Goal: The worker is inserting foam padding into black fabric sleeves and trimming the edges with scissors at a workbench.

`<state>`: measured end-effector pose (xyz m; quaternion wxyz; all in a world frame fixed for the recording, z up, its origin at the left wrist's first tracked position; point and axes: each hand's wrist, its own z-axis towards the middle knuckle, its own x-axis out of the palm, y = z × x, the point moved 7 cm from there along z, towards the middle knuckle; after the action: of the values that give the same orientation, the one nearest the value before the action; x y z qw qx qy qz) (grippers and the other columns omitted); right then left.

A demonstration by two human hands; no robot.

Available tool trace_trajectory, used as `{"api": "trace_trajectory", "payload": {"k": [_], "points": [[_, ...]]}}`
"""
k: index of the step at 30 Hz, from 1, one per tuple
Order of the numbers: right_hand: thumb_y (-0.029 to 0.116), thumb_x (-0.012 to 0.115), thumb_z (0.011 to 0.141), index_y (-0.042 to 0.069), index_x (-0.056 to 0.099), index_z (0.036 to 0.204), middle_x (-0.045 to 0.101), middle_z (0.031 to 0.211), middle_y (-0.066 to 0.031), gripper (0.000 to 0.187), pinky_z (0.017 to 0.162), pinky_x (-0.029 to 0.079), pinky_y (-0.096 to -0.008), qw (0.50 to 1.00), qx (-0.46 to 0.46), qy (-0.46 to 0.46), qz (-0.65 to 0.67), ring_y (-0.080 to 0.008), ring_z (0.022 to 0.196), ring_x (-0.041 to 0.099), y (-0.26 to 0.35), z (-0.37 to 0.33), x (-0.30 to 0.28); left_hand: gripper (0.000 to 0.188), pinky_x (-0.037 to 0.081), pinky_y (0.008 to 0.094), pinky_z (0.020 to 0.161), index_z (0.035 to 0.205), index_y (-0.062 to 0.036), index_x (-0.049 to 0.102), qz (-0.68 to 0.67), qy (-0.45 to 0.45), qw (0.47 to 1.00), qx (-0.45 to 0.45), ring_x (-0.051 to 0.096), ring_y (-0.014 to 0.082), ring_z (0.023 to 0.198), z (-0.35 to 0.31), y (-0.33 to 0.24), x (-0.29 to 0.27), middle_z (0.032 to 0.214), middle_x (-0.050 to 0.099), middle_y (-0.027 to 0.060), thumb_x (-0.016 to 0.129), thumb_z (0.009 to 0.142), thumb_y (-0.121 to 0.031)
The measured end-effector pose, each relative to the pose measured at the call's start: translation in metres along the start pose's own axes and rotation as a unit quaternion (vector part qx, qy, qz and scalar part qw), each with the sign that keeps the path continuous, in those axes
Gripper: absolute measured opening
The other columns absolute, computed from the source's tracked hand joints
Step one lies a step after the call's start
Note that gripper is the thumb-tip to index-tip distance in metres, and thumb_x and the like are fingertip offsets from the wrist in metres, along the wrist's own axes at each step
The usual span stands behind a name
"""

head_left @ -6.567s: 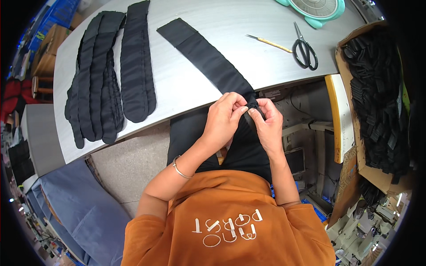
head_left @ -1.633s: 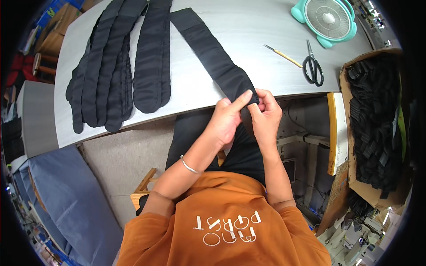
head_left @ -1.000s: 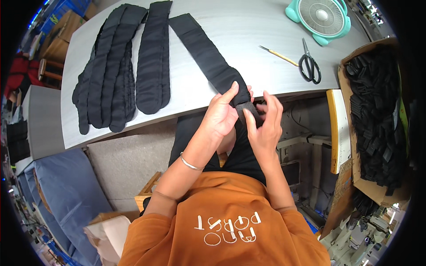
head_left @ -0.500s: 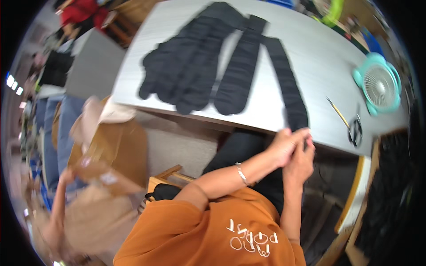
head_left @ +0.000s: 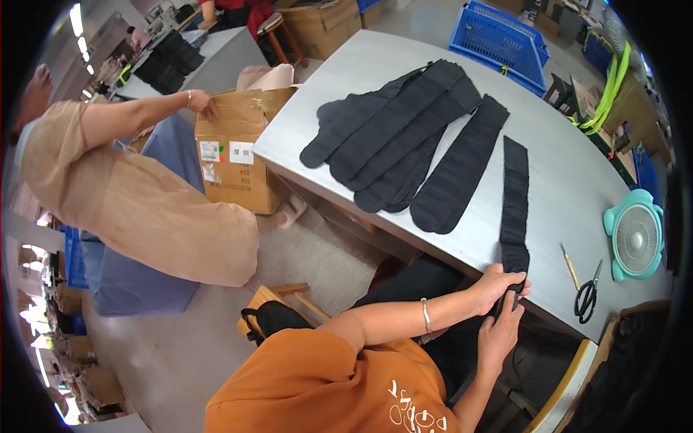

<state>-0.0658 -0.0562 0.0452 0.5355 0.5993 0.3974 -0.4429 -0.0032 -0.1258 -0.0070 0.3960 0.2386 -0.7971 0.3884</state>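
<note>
A narrow black fabric strip (head_left: 515,195) runs along the right part of the table and over its front edge. My left hand (head_left: 497,289) is closed on its near end, thumb and fingers pinching the cloth. Just below, my right hand (head_left: 498,333) grips the same end, which looks folded or bunched between the hands; the fingers partly hide it. To the left lies a wider black fabric piece (head_left: 462,169) with a rounded end. Beyond it a fanned pile of similar black pieces (head_left: 393,126) overlaps on the table.
On the grey table (head_left: 556,195) to the right are black-handled scissors (head_left: 586,302), a slim yellow-handled tool (head_left: 570,267) and a turquoise fan (head_left: 637,238). Blue crates (head_left: 498,43) stand beyond. At left, a co-worker (head_left: 144,195) has a hand on a cardboard box (head_left: 234,155). A wooden stool (head_left: 289,299) is near me.
My view has swung, so the table sits lower and further right, and the co-worker shows more fully. Both hands stay on the strip's near end, with the right hand slightly lower against the left.
</note>
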Motion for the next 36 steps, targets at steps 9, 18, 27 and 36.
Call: {"api": "trace_trajectory", "payload": {"k": [9, 18, 27, 36], "points": [[0.008, 0.064, 0.084, 0.006, 0.054, 0.128, 0.056, 0.117, -0.0271, 0.045, 0.078, 0.053, -0.0481, 0.995, -0.036, -0.094, -0.017, -0.0436, 0.101, 0.061, 0.013, 0.020, -0.006, 0.031, 0.056, 0.0340, 0.080, 0.103, 0.0031, 0.059, -0.002, 0.052, 0.999, -0.017, 0.065, 0.0186, 0.090, 0.009, 0.004, -0.001, 0.100, 0.067, 0.0135, 0.072, 0.092, -0.022], [-0.002, 0.066, 0.078, 0.013, 0.046, 0.141, 0.054, 0.114, -0.0229, 0.067, 0.079, 0.052, -0.0474, 0.990, -0.032, -0.127, -0.059, -0.0418, 0.100, 0.062, 0.010, -0.012, -0.021, 0.031, 0.055, 0.0340, 0.086, 0.110, 0.0039, 0.062, 0.010, 0.011, 0.999, -0.034, 0.065, 0.0196, 0.093, 0.013, 0.006, 0.003, 0.104, 0.068, 0.0139, 0.065, 0.098, -0.025], [0.003, 0.067, 0.080, 0.006, 0.051, 0.132, 0.062, 0.098, -0.0251, 0.054, 0.068, 0.055, -0.0473, 0.992, 0.036, -0.111, -0.057, -0.0410, 0.081, 0.067, -0.012, 0.036, 0.009, 0.032, 0.056, 0.0316, 0.081, 0.101, 0.0043, 0.060, 0.023, 0.035, 0.998, -0.036, 0.066, 0.0172, 0.091, 0.007, 0.009, 0.011, 0.098, 0.068, 0.0135, 0.068, 0.095, -0.026], [0.008, 0.067, 0.080, 0.007, 0.051, 0.132, 0.058, 0.088, -0.0201, 0.055, 0.064, 0.053, -0.0474, 0.997, 0.027, -0.046, -0.058, -0.0379, 0.077, 0.065, -0.008, 0.016, 0.008, 0.025, 0.054, 0.0306, 0.078, 0.099, 0.0022, 0.065, 0.097, -0.015, 0.995, 0.005, 0.065, 0.0160, 0.082, 0.009, 0.008, 0.005, 0.090, 0.068, 0.0100, 0.072, 0.093, -0.021]]}}
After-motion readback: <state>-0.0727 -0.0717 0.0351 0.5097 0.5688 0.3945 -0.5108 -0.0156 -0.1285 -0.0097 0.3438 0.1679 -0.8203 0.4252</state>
